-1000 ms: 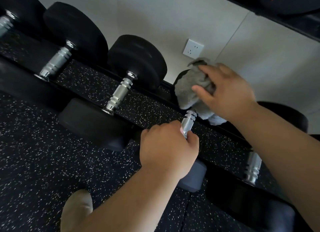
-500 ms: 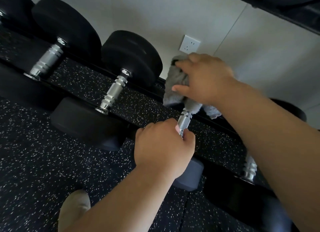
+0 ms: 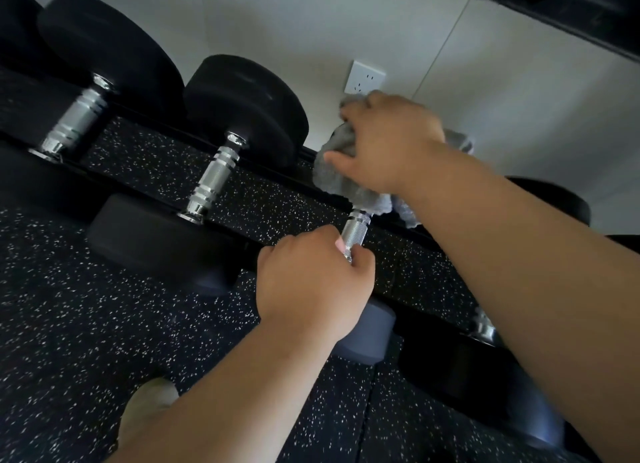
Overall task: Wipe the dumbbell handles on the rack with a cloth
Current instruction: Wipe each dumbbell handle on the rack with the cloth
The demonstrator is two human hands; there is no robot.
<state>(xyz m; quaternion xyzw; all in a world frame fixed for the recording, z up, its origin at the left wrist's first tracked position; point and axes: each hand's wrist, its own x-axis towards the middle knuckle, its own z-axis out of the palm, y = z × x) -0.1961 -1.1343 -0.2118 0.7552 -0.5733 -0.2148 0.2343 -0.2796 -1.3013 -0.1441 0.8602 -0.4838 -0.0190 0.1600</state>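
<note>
Head view: at lower centre the left hand [image 3: 311,282] curls tight round the near end of the chrome handle [image 3: 355,232]; a firm grip there should stop the dumbbell [image 3: 367,334] rolling on the rack [image 3: 270,203] while the cloth [image 3: 337,178] twists along the knurling. Just beyond, right of centre, that grey cloth covers the handle's far end, bunched in the right hand's [image 3: 388,144] curled fingers.

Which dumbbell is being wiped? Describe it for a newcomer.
On the black rack, look below the white wall socket. The dumbbell there has its handle gripped by the left hand, with the right hand holding a grey cloth on its far end. Neighbouring handles are bare.
</note>
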